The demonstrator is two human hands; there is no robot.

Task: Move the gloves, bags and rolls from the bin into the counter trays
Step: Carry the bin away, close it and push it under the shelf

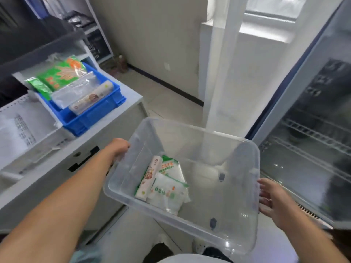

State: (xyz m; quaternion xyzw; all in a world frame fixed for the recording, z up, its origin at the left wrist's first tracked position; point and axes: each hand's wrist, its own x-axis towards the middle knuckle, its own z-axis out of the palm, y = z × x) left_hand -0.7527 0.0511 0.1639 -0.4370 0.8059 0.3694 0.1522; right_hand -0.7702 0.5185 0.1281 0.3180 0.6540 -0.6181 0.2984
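Now the clear bin [190, 188] hangs between both hands: the left hand [119, 147] curls its fingers over the far-left rim, while the right hand [273, 201] presses nearly straight fingers against the right wall. Inside, toward the left fingers, lie a roll [149, 178] and two packets [168, 194]. Beyond the left hand, on the counter [131, 92], a blue tray [98, 112] holds green packets [60, 73], a clear bag [74, 92] and another roll [91, 98]. Right of the right fingers stands a glass-door fridge [313, 139].

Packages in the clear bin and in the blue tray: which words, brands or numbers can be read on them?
None can be read.
Roll in the clear bin: print blurred.
Two bags beside it: characters blurred.
Green bags and roll in the blue tray: blurred.
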